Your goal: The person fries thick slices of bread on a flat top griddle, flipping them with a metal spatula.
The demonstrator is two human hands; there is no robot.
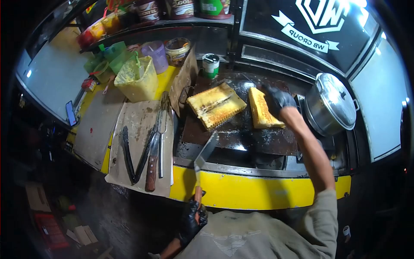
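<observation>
My left hand (192, 219), in a black glove, is closed round the orange handle of a metal spatula (206, 152), whose blade points up toward the griddle (196, 134). My right hand (280, 98), also black-gloved, reaches over the griddle beside the right-hand bread block (260, 111); its fingers are dark and blurred, so what they hold, if anything, cannot be made out. A wider browned bread block (217, 105) with a dark line along its top lies on the griddle to the left, apart from the other one.
Black tongs (128, 155), a wooden-handled knife (152, 166) and a long fork (162, 129) lie on cardboard at left. A yellowish tub (137, 82) and a green-white can (211, 66) stand behind. A lidded pot (331, 103) is at right.
</observation>
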